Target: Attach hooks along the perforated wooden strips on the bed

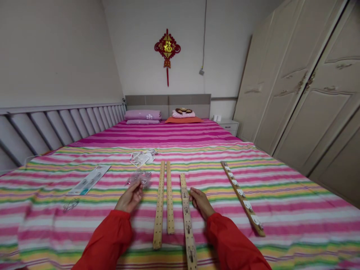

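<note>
Left hand (129,198) loosely curled at a clear plastic packet (140,178), grip uncertain; right hand (201,203) open, fingertips (192,194) resting on a wooden hook rail (187,221) — it and three other wooden rails (170,197) lie roughly parallel on a striped bed quilt (292,228), apparently spread for easy reach.

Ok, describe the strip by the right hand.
On the striped bedspread, four wooden strips lie. The third from the left, beside the right hand, carries small metal hooks; two neighbours are bare, the far one has white knobs.
</note>
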Available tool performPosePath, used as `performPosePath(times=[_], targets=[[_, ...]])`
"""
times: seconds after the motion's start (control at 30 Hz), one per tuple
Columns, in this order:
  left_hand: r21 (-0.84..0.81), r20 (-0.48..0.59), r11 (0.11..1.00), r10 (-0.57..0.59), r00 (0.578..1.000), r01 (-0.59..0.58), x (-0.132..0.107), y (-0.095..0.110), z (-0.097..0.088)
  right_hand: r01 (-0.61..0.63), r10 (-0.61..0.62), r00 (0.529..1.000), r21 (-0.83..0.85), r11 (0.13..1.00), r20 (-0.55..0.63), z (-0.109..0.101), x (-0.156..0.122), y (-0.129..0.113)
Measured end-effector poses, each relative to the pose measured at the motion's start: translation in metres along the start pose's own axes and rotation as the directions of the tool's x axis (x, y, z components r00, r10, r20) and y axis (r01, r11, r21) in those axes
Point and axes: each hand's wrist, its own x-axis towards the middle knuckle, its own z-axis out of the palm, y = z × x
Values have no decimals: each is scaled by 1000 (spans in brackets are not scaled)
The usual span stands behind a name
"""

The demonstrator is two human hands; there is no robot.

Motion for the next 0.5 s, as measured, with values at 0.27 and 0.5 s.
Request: performPosePath(times=[0.27,0.5], targets=[[-185,-212,970,-197,957,159,8,-7,-6,20,-21,999,-19,1000,-29,0,-1,-1],[-265,-71,949,-196,978,171,9,-14,-21,9,-11,997,-23,1000,-77,2,-3,-8]])
